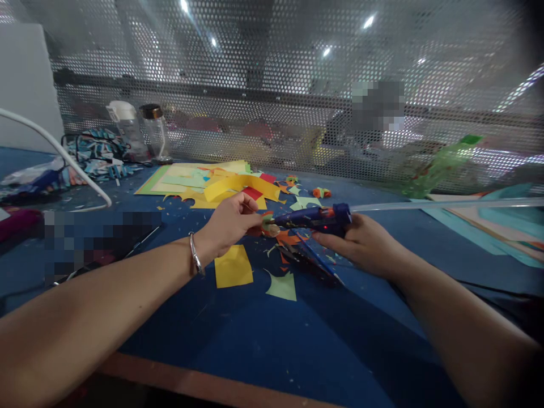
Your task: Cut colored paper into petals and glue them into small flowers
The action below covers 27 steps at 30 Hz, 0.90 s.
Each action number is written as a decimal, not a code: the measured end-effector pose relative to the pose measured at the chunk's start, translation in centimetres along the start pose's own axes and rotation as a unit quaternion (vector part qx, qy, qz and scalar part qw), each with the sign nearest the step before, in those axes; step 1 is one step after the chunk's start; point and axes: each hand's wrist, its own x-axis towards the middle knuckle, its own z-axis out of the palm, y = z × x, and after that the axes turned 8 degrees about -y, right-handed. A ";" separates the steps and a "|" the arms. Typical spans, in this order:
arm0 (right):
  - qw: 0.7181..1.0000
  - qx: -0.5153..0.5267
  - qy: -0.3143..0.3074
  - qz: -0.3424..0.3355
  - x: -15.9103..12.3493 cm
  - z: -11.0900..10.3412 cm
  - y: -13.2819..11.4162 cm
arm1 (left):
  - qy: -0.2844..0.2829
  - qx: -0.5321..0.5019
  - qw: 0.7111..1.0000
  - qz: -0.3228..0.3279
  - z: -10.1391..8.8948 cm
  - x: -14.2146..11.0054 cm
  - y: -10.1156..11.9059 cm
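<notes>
My right hand [361, 243] is wrapped round the handle of a dark blue glue gun [306, 218], whose small red light is lit. A long clear glue stick [446, 204] sticks out of its back end. The nozzle points left, at or very near a small piece of orange and green paper [267, 217] pinched in my left hand [232, 221]; whether they touch I cannot tell. Below lie a yellow paper square [233, 266] and a pale green paper scrap [283, 285]. Dark scissors [304, 258] and a blue pen-like stick [322, 258] rest under the glue gun.
Coloured paper sheets [170, 175] and a yellow strip [221, 186] lie behind my hands. Two bottles [159, 133] stand at the back left, before a perforated metal screen [272, 68]. On the right are a green plastic bottle [442, 161] and light blue paper [471, 229]. A white cable [63, 153] curves in from the left.
</notes>
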 end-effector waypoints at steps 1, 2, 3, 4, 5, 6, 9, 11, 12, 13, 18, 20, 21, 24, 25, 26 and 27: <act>1.000 -0.002 0.000 -0.003 0.0 0.0 0.0 | 0.000 0.000 1.000 0.000 0.0 0.0 0.0; 1.000 -0.005 0.000 -0.005 0.0 0.0 0.0 | 0.000 0.000 1.000 0.001 0.0 0.0 0.0; 1.000 -0.007 0.001 -0.008 0.0 0.0 0.0 | 0.001 0.000 1.000 0.002 0.0 0.0 0.0; 1.000 -0.010 0.002 -0.009 0.0 0.0 0.0 | 0.002 0.000 1.000 0.001 0.1 -0.1 0.1; 1.000 -0.011 0.004 -0.011 0.0 0.0 0.0 | 0.002 0.000 1.000 0.000 0.1 -0.1 0.1; 1.000 -0.011 0.004 -0.012 0.0 -0.1 0.0 | 0.003 0.001 1.000 -0.001 0.1 -0.1 0.1; 1.000 -0.005 0.008 -0.016 0.0 -0.1 0.0 | 0.005 0.003 1.000 -0.004 0.1 -0.1 0.1; 1.000 0.002 0.009 -0.014 0.0 -0.1 -0.1 | 0.003 0.000 1.000 -0.004 0.0 0.0 0.1; 1.000 0.003 0.008 -0.011 0.0 -0.1 -0.1 | 0.002 -0.002 1.000 -0.004 0.0 0.0 0.1; 1.000 0.004 0.007 -0.010 0.0 -0.1 -0.1 | 0.000 -0.005 1.000 -0.003 0.0 0.0 0.0; 1.000 -0.002 0.000 -0.031 0.0 0.0 0.4 | 0.003 -0.019 1.000 0.002 -0.1 0.1 -0.1; 0.999 -0.002 -0.001 -0.038 0.0 0.1 0.6 | 0.004 -0.022 1.000 0.004 -0.1 0.1 0.0; 0.999 -0.002 -0.002 -0.041 0.1 0.1 0.7 | 0.004 -0.023 1.000 0.005 -0.1 0.1 0.0; 0.999 -0.001 -0.003 -0.040 0.1 0.2 0.7 | 0.005 -0.023 1.000 0.004 0.0 0.0 0.1; 0.999 0.000 -0.002 -0.032 0.1 0.2 0.7 | 0.006 -0.022 1.000 0.003 -0.1 0.0 0.2; 1.000 0.000 0.001 -0.019 0.1 0.1 0.6 | 0.006 -0.021 1.000 0.001 -0.1 0.0 0.2; 1.000 0.001 0.001 -0.004 0.1 0.1 0.6 | 0.006 -0.019 1.000 0.001 -0.1 0.0 0.2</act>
